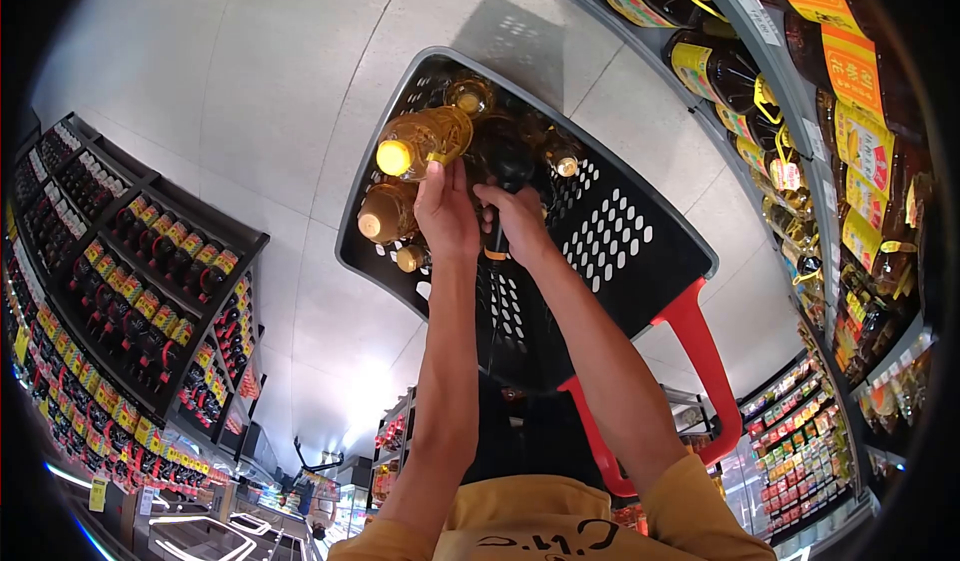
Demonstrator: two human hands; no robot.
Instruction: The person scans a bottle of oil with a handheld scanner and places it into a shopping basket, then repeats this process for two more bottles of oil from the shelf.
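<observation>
The left hand (pixel 445 211) is closed around the base of a yellow-capped oil bottle (pixel 420 141), which is held tilted, cap outward, just above the other bottles lying in the black shopping cart (pixel 640 261). The right hand (pixel 515 223) is pressed against a dark object just beside that grip; whether its fingers are wrapped round something or only resting cannot be told, since the object is hidden by the hand. A second capped bottle (pixel 385 216) lies directly below the held one, a smaller bottle (pixel 410 257) below that, and two further bottles (pixel 560 156) are seen beyond the knuckles. The step in hand is judged to be the handling of the bottle at the cart. For this to be done well, the bottle should be supported at its body as well as its base, the cap kept clear of neighbouring bottles, and the load lowered without knocking. Shelving (pixel 150 291) stands well apart to the left of the grip, and stocked shelves (pixel 820 111) near on the right.
</observation>
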